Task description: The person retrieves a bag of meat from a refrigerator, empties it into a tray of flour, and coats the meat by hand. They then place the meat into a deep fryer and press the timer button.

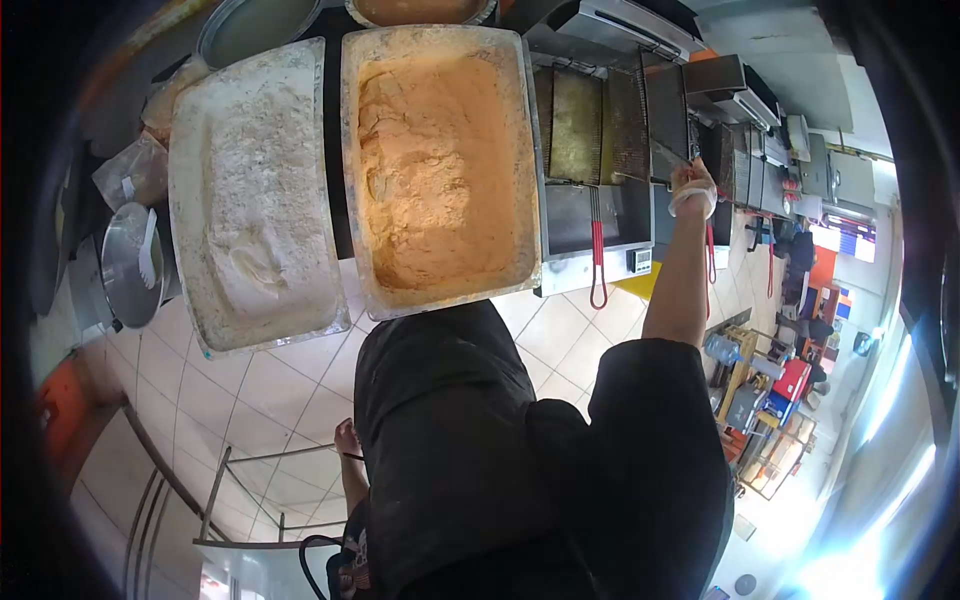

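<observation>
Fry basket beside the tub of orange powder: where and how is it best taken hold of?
Probably by the red handle, coming from the front: it juts past the front edge of the fryer and ends in a long loop.

And across the tabletop: left tub, right tub alongside, both full of powder, both jutting past the near edge! Behind each, toward the far edge, a round container. Far left, a bowl with a utensil inside; right, a fryer, basket in it, handle hanging out front.
</observation>
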Action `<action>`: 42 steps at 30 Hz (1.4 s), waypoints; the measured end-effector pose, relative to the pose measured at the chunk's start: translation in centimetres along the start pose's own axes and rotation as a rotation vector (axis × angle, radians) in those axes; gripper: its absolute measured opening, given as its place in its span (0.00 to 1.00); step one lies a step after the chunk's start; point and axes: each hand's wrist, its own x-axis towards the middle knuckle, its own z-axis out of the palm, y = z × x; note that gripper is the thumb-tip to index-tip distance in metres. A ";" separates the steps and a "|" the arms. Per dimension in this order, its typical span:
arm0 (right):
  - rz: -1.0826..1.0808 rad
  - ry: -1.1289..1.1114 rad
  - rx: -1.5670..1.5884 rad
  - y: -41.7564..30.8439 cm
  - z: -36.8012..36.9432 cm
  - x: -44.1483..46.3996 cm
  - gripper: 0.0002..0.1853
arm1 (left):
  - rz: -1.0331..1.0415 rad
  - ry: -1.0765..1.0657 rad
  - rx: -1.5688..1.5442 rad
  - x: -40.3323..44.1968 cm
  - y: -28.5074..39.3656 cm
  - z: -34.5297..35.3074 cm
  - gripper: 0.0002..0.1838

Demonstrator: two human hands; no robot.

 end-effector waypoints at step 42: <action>-0.592 -0.143 -1.686 -0.2 10.0 -9.5 0.22 | -0.155 0.107 -0.150 -1.7 5.3 6.5 0.12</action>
